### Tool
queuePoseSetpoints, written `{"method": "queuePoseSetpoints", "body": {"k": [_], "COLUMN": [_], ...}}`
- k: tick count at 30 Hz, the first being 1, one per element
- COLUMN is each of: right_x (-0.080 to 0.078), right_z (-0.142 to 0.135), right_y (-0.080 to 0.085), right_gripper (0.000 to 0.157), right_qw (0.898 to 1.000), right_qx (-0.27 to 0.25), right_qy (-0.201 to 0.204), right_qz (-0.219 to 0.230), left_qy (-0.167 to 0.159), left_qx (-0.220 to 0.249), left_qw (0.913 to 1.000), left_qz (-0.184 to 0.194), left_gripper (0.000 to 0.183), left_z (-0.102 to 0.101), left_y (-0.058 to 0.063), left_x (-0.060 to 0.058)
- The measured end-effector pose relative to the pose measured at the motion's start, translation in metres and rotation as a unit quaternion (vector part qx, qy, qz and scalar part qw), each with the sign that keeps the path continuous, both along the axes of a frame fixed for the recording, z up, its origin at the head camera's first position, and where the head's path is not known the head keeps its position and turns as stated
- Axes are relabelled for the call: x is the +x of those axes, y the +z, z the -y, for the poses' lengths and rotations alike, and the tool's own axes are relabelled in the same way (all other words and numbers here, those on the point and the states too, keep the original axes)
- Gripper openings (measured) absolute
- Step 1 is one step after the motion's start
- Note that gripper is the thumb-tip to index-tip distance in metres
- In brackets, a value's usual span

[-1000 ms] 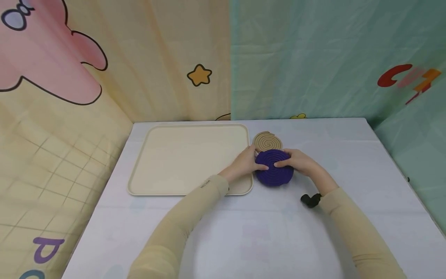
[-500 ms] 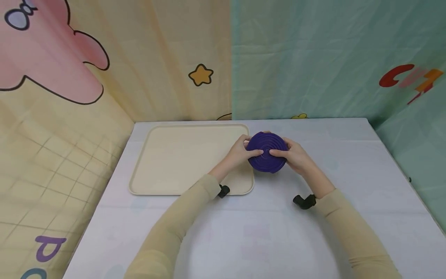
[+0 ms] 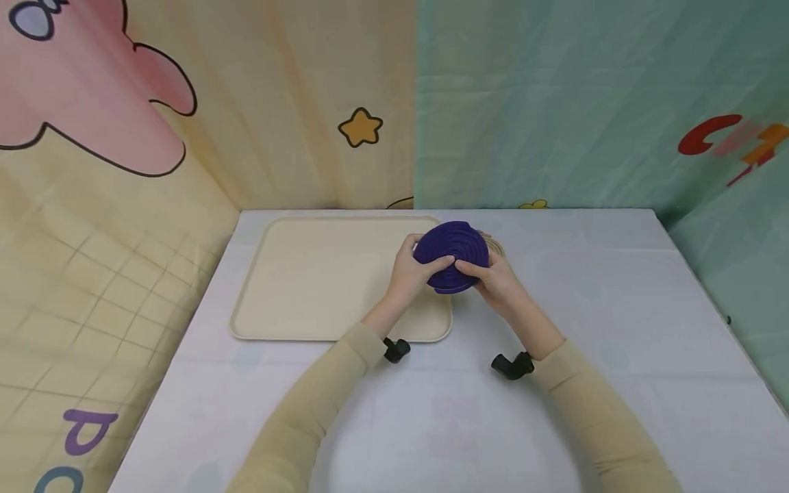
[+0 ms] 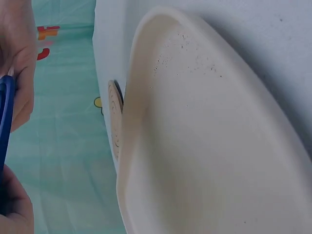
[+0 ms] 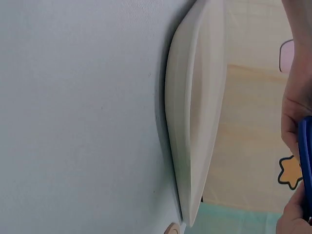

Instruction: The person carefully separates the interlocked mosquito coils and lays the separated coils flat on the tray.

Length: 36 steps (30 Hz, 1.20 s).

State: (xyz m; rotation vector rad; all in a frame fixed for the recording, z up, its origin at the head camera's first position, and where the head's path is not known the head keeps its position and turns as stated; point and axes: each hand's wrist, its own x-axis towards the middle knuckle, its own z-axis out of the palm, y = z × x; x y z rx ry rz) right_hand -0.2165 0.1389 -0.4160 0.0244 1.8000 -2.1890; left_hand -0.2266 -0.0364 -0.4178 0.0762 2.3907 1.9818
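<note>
A purple round disc with a spiral, coil-like surface [image 3: 453,257] is held up off the table by both hands, over the right end of the tray. My left hand [image 3: 405,272] grips its left edge, thumb across the face. On the opposite edge my right hand [image 3: 502,284] pinches it, the two thumb tips close together near the centre. The hidden fingers lie behind the disc. Both wrist views catch only its thin blue-looking edge [image 4: 6,114] at the border. A beige spiral disc [image 3: 495,244] lies on the table beyond, mostly covered by the purple one.
A cream rectangular tray [image 3: 320,274] with a raised rim lies on the white-covered table [image 3: 444,418], left of centre. Patterned curtains [image 3: 296,103] stand behind and at both sides. A black wrist-camera mount [image 3: 513,366] sits at the right wrist, another [image 3: 397,350] at the left.
Both hands have lifted the purple disc off the table and carried it up and left, from in front of the beige disc to over the tray's right edge.
</note>
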Motion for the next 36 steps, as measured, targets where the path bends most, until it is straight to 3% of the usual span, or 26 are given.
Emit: {"method": "queuePoseSetpoints", "body": {"k": [5, 9, 11, 14, 17, 20, 24, 29, 36], "right_x": [0.003, 0.002, 0.001, -0.001, -0.002, -0.002, 0.000, 0.004, 0.015], "right_z": [0.006, 0.000, -0.004, -0.008, -0.006, -0.003, 0.000, 0.006, 0.019], "right_y": [-0.001, 0.002, 0.006, 0.011, 0.013, 0.012, 0.006, -0.003, -0.011], "right_gripper": [0.063, 0.052, 0.045, 0.038, 0.034, 0.033, 0.028, 0.022, 0.022], "right_qw": [0.998, 0.992, 0.984, 0.960, 0.936, 0.928, 0.930, 0.944, 0.965], "right_qx": [0.049, 0.096, 0.127, 0.200, 0.264, 0.286, 0.280, 0.247, 0.227], "right_qy": [0.034, 0.008, -0.016, -0.028, -0.018, -0.020, -0.056, -0.089, -0.047], "right_qz": [-0.008, -0.075, -0.125, -0.194, -0.231, -0.238, -0.231, -0.201, -0.124], "left_qy": [0.018, 0.002, -0.006, -0.017, -0.026, -0.030, -0.015, 0.036, 0.106], "left_qx": [0.011, -0.018, -0.045, -0.084, -0.104, -0.104, -0.080, -0.008, 0.071], "left_qw": [0.9997, 0.9997, 0.9988, 0.9963, 0.9942, 0.9941, 0.9967, 0.9993, 0.9912], "left_qz": [-0.013, -0.018, -0.018, -0.014, -0.009, -0.007, -0.003, -0.002, -0.038], "left_gripper": [0.057, 0.056, 0.056, 0.058, 0.060, 0.062, 0.065, 0.061, 0.048], "left_z": [0.010, 0.017, 0.020, 0.023, 0.026, 0.028, 0.031, 0.033, 0.029], "left_y": [-0.003, -0.006, -0.007, -0.007, -0.005, -0.002, 0.000, 0.000, -0.006], "left_x": [0.005, 0.009, 0.011, 0.013, 0.016, 0.018, 0.020, 0.019, 0.022]}}
